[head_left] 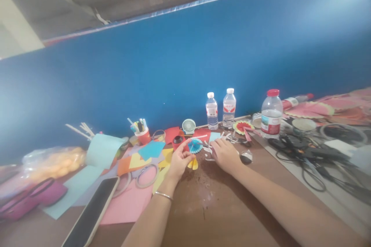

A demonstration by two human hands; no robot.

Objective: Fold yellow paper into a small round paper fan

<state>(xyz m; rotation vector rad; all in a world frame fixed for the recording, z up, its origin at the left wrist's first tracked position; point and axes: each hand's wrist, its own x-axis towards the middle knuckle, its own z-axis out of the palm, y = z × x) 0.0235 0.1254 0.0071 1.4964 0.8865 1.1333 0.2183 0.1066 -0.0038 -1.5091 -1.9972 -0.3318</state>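
My left hand (180,159) is over the middle of the table, index finger stretched forward and thumb apart from it. A blue pleated paper fan (195,146) is just beyond these fingers, and a yellow folded paper piece (193,163) sits below the thumb. Close to the index fingertip is a thin white strip (199,136); I cannot tell whether it is touched. My right hand (225,154) rests to the right with its fingers bent down among white paper scraps (208,149). What those fingers hold, if anything, is hidden.
Coloured paper sheets (127,208), tape rings (147,176), a phone (92,212) and a red pen cup (143,137) lie to the left. Water bottles (211,112) stand behind. A larger red-capped bottle (271,115) and tangled black cables (307,152) are at right. A blue partition (145,69) closes the back.
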